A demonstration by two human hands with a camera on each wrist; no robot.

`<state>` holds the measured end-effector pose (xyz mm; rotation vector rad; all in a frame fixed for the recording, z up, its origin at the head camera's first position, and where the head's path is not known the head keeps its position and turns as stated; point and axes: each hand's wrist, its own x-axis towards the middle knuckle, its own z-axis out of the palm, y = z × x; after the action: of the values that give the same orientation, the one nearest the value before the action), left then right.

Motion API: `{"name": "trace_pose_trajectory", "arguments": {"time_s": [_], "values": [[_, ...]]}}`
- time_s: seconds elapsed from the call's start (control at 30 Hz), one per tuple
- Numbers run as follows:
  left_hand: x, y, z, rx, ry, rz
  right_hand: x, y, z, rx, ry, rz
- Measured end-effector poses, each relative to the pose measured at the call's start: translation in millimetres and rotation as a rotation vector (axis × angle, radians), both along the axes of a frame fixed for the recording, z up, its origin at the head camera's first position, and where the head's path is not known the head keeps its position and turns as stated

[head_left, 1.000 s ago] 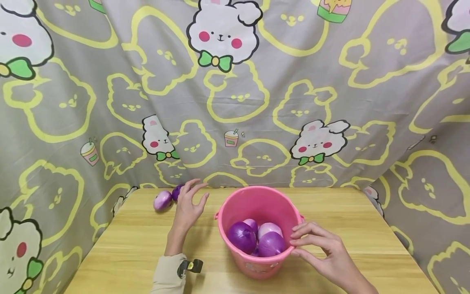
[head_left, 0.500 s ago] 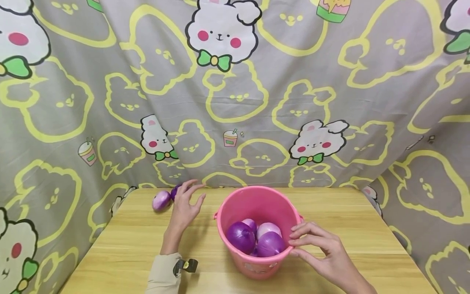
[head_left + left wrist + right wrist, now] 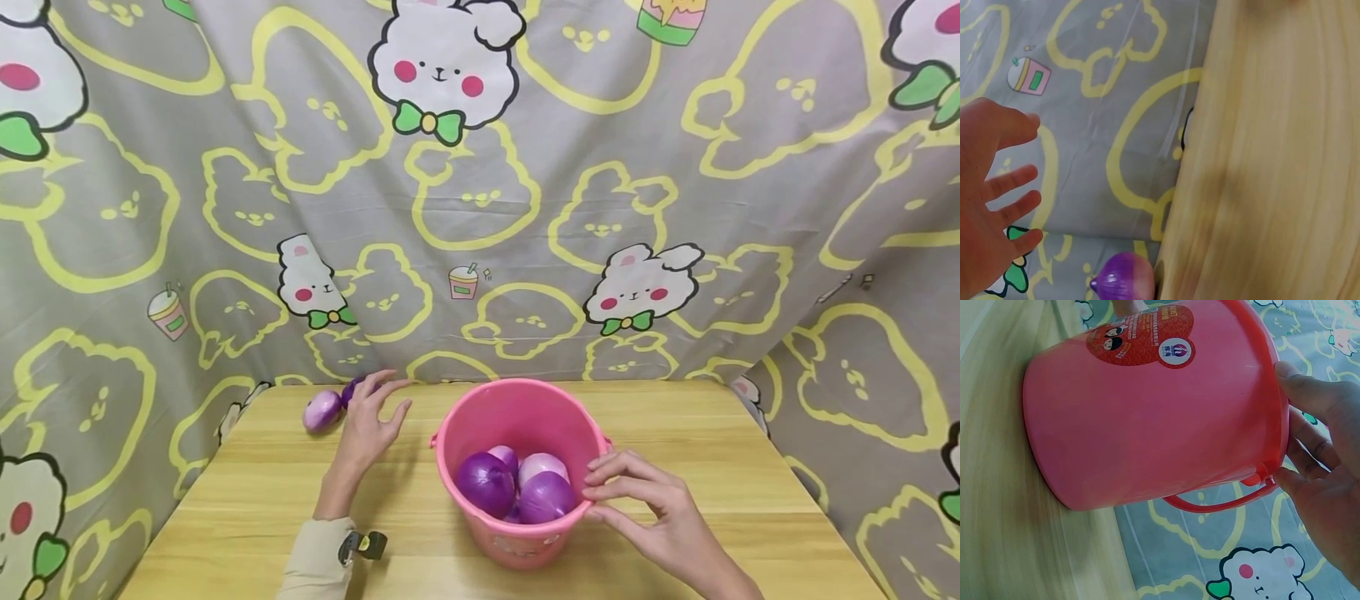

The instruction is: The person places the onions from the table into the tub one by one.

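A pink bucket (image 3: pixel 517 546) stands upright on the table, holding several purple onions (image 3: pixel 486 483). My right hand (image 3: pixel 663 508) pinches its right rim. In the right wrist view, the fingers and thumb of that hand (image 3: pixel 1329 440) meet at the edge of the bucket (image 3: pixel 1154 419). Left of the bucket, my left hand (image 3: pixel 369 429) hovers with spread, relaxed fingers and holds nothing. Just beyond it lie a pale purple onion (image 3: pixel 322 412) and a darker onion (image 3: pixel 350 390), the latter partly hidden by the hand. One onion (image 3: pixel 1124 277) shows low in the left wrist view.
The wooden table (image 3: pixel 240 517) ends at a grey curtain (image 3: pixel 517 200) with yellow outlines and white cartoon faces, which closes off the back and both sides. The bucket's handle (image 3: pixel 1222 503) hangs down outside it. A strap with a small black device (image 3: pixel 363 547) is on the left wrist.
The left hand has shifted slightly to the left, toward the loose onions. The whole scene drifts a little left as the head view turns. The right hand stays on the bucket's rim.
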<state>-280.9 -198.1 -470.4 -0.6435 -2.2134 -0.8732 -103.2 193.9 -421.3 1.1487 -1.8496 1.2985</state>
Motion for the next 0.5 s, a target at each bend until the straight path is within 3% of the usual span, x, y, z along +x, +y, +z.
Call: {"name": "trace_pose_trajectory", "arguments": {"time_s": [0.27, 0.5], "values": [[-3.2, -10, -0.3, 0.005, 0.035, -0.006, -1.5, 2, -2.7, 0.004, -0.008, -0.005], [-5.1, -22, -2.6, -0.007, 0.000, 0.018, -2.8, 2, -2.0, 0.003, -0.005, 0.000]]}}
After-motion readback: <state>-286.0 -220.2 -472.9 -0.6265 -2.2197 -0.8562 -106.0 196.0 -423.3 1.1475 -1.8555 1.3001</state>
